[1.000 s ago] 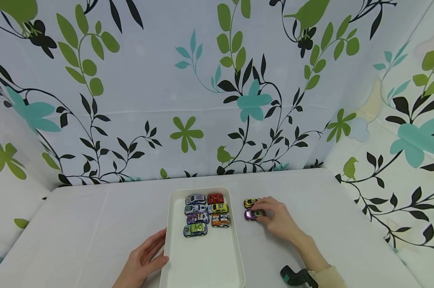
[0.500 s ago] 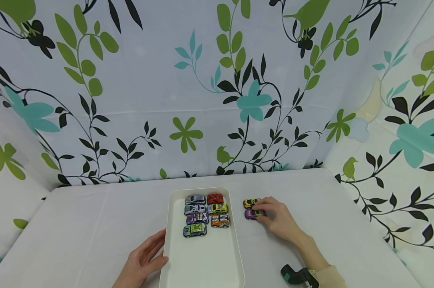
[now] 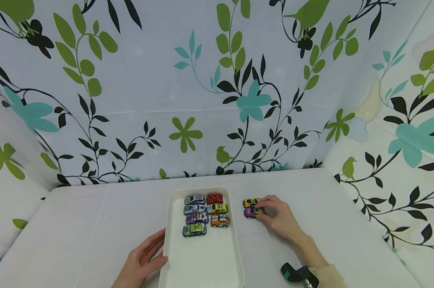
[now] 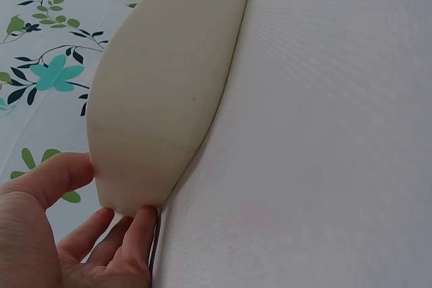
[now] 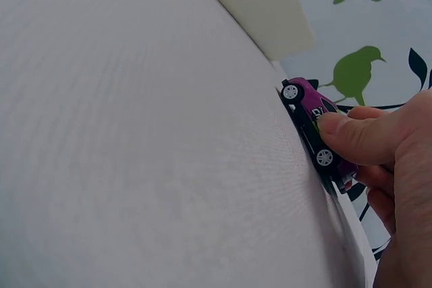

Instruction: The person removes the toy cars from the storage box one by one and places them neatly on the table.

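In the head view, a white tray (image 3: 202,264) holds several toy cars at its far end, among them a red one (image 3: 215,198) and a green-blue one (image 3: 194,229). My left hand (image 3: 142,258) touches the tray's left side with thumb and fingertips; the left wrist view shows them against the outer wall (image 4: 158,85). Right of the tray, my right hand (image 3: 279,218) pinches a purple toy car (image 5: 314,109) between thumb and fingers, its wheels at the table surface. Just behind it stands a yellow-and-black toy car (image 3: 250,203), partly covered by my fingertips.
A white cloth covers the table (image 3: 87,240). Leaf-patterned fabric (image 3: 148,80) hangs behind and at the sides. A black device (image 3: 297,273) is strapped at my right wrist, next to a beige sleeve (image 3: 330,276).
The purple toy car has shifted slightly away from me, closer beside the yellow-and-black one, with my right hand on it. My left hand and the tray stay in place.
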The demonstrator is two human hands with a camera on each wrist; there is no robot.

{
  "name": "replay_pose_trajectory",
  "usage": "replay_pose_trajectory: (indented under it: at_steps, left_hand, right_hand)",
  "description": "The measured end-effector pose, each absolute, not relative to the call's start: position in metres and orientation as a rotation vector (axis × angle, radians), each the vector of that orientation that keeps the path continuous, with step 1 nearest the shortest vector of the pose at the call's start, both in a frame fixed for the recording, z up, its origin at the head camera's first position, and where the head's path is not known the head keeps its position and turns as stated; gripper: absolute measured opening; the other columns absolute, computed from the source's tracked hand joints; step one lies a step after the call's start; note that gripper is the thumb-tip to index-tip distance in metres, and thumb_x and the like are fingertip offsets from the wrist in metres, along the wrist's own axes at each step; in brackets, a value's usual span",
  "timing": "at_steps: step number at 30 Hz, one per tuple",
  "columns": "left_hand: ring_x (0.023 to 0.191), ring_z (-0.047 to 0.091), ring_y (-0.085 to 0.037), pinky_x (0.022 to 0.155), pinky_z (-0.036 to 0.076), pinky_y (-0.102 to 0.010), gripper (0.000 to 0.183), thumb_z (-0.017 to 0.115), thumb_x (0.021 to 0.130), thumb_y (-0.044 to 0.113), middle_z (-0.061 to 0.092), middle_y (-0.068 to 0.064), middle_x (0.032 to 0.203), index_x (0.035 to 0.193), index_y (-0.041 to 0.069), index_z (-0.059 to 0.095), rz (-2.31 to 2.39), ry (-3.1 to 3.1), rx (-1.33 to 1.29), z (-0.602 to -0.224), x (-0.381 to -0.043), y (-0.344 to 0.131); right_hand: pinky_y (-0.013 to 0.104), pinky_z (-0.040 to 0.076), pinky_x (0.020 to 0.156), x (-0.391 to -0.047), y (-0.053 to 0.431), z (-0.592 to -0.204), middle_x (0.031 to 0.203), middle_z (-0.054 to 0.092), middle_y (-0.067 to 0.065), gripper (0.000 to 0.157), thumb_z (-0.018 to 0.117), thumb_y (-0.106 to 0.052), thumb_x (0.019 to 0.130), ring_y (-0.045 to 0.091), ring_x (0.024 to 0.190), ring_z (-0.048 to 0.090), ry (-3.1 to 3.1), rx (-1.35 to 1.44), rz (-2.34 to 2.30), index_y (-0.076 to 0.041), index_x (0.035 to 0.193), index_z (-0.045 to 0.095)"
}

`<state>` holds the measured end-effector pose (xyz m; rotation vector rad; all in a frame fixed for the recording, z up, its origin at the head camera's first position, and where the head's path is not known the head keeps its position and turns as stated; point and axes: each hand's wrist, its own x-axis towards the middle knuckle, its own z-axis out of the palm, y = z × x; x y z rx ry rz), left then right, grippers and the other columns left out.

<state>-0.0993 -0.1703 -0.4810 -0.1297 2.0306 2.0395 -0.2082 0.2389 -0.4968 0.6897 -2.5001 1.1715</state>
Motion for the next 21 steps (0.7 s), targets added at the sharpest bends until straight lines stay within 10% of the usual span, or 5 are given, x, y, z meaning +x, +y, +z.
replay_pose_trajectory:
  at_steps: [16,21]
  left_hand:
    - [0.146,0.036,-0.034,0.105,0.049,-0.025,0.068,0.070,0.092,0.013,0.036,-0.016,0.159,0.152,0.005,0.038,2.032,2.031,-0.110,-0.4805,-0.0992,-0.1721]
    - [0.139,0.048,-0.015,0.105,0.049,-0.024,0.068,0.070,0.092,0.012,0.036,-0.016,0.159,0.152,0.005,0.038,2.032,2.030,-0.107,-0.4804,-0.0981,-0.1723]
  right_hand:
    - [0.023,0.050,0.097,-0.2100,0.2393,-0.5005,0.106,0.069,-0.005,0.029,0.085,-0.001,0.074,0.016,0.105,0.062,-2.475,0.643,1.246,-0.017,0.098,0.076]
    - [0.019,0.048,0.097,-0.2097,0.2398,-0.5006,0.106,0.068,-0.005,0.029,0.085,-0.002,0.074,0.015,0.105,0.062,-2.470,0.635,1.256,-0.016,0.098,0.077]
